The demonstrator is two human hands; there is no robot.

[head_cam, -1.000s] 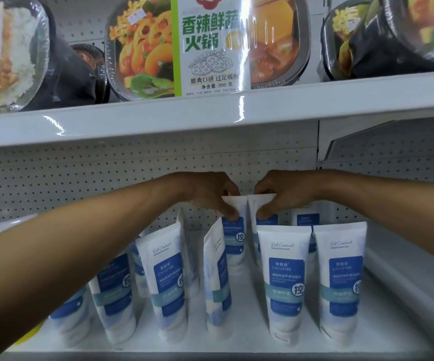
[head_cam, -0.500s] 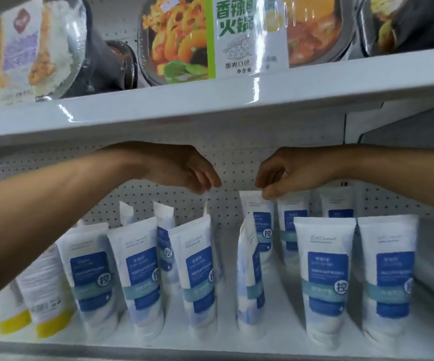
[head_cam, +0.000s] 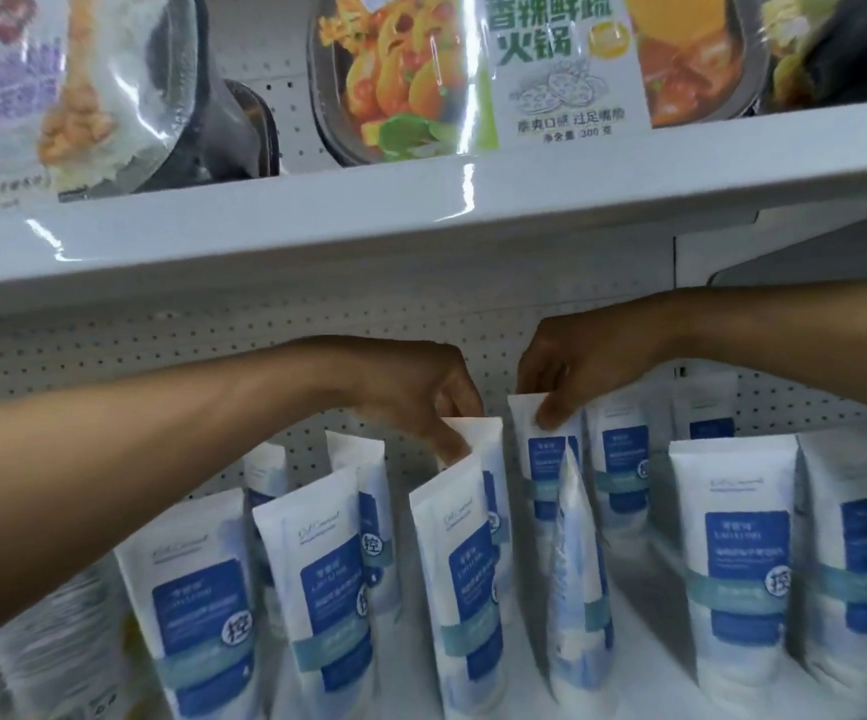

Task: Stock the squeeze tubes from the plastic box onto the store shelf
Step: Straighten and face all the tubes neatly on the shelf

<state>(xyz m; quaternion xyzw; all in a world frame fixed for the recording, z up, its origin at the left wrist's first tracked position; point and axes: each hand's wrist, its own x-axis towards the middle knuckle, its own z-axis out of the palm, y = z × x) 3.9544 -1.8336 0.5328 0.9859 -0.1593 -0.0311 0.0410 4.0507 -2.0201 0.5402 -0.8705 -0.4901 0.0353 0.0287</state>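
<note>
On the shelf (head_cam: pixel 644 688), midway toward its back edge, left hand (head_cam: pixel 410 392) fingers clamp the left tube (head_cam: pixel 483 433) crimp; right hand (head_cam: pixel 592 361) fingers clamp the right tube (head_cam: pixel 540 459). Crowded front tubes (head_cam: pixel 202 605) stand upright; a sideways tug or brushing forearm could topple them like dominoes.

Pretty tight in here: the upper shelf (head_cam: pixel 421 220) is hanging low, so the only way in is running through the band between its lip and the tubes (head_cam: pixel 317 579), and the left hand (head_cam: pixel 421 402) and right hand (head_cam: pixel 576 366) are filling the middle of that band, each pinching a tube top. Tubes are crowding the left and centre with just thin slots between them. The widest lane is sitting on the bare shelf floor (head_cam: pixel 644 683) right of the sideways tube (head_cam: pixel 574 563), with the pegboard (head_cam: pixel 109 356) closing off the back.
</note>
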